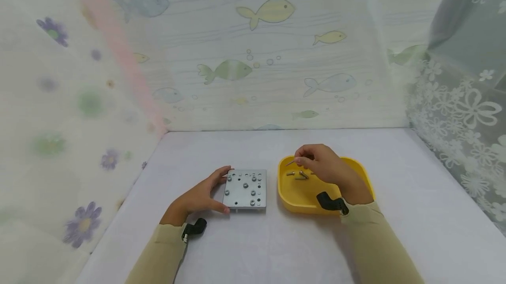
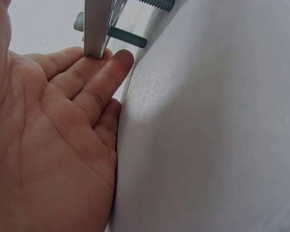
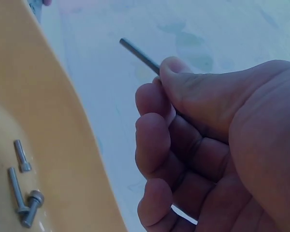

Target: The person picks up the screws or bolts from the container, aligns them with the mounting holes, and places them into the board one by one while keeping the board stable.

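- Pale fabric (image 1: 276, 46) printed with fish is hanging across the far side; flowered fabric (image 1: 84, 99) is covering the left, and white lace (image 1: 472, 112) is draping the right.
- Beneath it all, a white-covered counter (image 1: 253, 249) is carrying the work.
- Two beige sleeves (image 1: 156, 253) are reaching in from the near side, one at left and one at right.
- On the right, a yellow tray (image 1: 304, 196) is sitting on the counter.
- The right hand (image 1: 326, 167) is hovering over the tray, pinching a slim metal rod between thumb and finger.
- The left hand (image 1: 203, 194) is gripping the left side of a metal plate, its thumb touching the near-left corner and its fingers meeting the far-left one.
- That metal plate (image 1: 241, 196) is standing left of the tray, apart from it, with several bolts (image 1: 245, 185) showing their heads on top and threaded shanks (image 2: 128, 37) sticking out underneath.
- A dark device (image 1: 196, 227) is resting at each wrist.
- Loose screws (image 1: 303, 174) are lying in the tray's far-left part.
- The slim metal rod (image 3: 139, 56) is pointing away from the right hand's fingertips, its other end being hidden there.
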Demonstrator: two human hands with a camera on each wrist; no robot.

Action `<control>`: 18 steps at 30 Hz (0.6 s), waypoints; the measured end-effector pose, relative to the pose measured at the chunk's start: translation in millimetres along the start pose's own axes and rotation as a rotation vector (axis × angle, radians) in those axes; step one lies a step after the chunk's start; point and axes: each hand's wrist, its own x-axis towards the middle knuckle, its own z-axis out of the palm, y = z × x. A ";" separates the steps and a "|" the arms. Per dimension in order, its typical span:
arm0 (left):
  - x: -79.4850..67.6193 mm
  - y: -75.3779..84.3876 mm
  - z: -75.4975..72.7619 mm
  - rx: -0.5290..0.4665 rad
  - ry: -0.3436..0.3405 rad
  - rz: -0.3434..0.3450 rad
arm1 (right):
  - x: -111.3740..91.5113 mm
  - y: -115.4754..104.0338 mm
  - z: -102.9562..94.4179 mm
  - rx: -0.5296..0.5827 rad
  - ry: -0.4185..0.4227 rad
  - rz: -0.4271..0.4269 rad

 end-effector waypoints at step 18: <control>-0.3 -0.2 -0.6 -0.012 -0.003 0.000 | 1.4 -28.5 31.0 0.006 0.015 -0.034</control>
